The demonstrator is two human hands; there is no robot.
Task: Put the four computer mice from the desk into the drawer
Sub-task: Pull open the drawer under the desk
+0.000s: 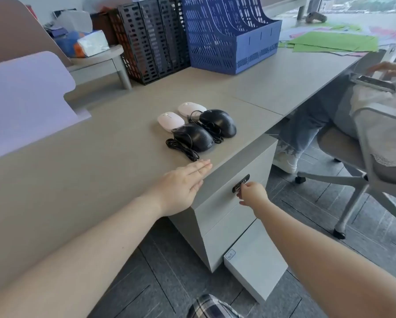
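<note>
Two white mice point(170, 121) point(191, 108) and two black corded mice point(195, 137) point(218, 122) lie together on the grey desk point(100, 161) near its front edge. My left hand point(181, 185) rests flat on the desk edge, fingers together, just short of the nearer black mouse's cable. Under the desk is the closed top drawer point(215, 203) with a black handle and lock point(241, 182). My right hand point(253, 193) has its fingertips closed on that handle.
Black point(151, 40) and blue point(231, 33) file racks stand at the back of the desk. A person sits on an office chair point(353, 161) to the right, close to the drawer front. Green paper sheets point(334, 42) lie far right. A pale divider panel point(24, 99) stands at left.
</note>
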